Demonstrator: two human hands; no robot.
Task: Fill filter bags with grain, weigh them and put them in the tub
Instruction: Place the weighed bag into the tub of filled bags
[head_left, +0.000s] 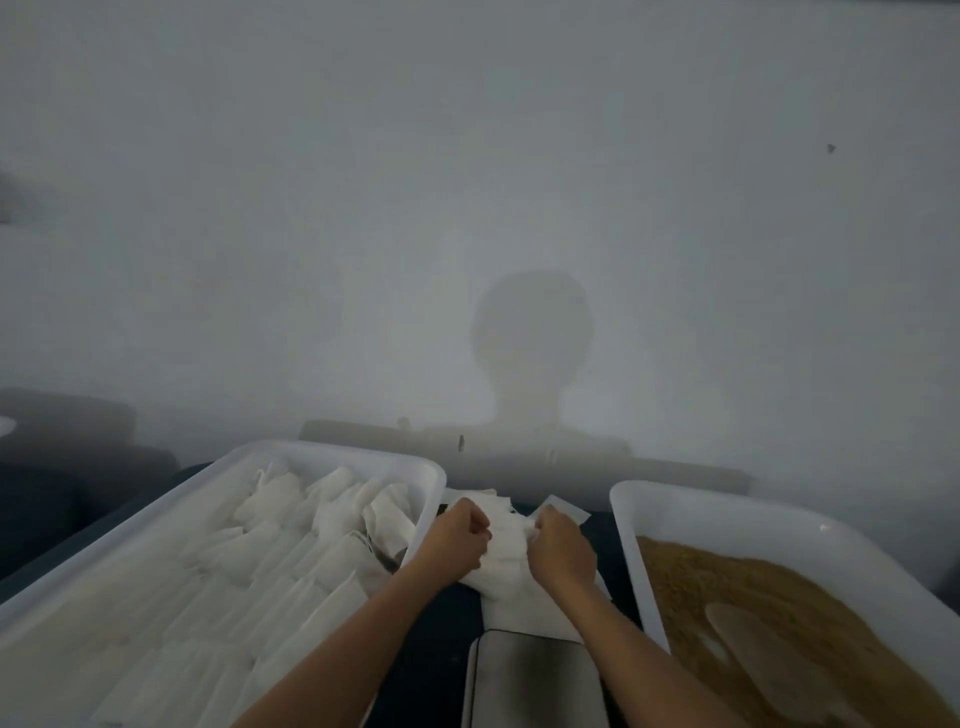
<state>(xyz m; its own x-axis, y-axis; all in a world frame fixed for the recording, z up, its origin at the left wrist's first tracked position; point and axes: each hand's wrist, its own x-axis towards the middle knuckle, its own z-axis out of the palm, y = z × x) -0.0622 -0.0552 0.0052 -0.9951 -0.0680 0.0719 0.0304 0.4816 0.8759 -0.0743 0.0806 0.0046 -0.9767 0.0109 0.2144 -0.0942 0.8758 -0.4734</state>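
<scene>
Hands: left hand (460, 538) and right hand (558, 545) clench a filter bag (506, 558), probably pulling it open.
Grain tub (639, 525): near right, within reach for filling.

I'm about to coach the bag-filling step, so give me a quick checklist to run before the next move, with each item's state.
1. Both hands on one filter bag: ok, left hand and right hand grip it.
2. Bag mouth open: cannot tell, fingers hide it.
3. Grain in reach: ok, in the right tub.
4. Scoop available: ok, lying on the grain.
5. Scale free: ok, nothing on it.
6. Left tub has room: ok, though many bags lie in it.
</scene>
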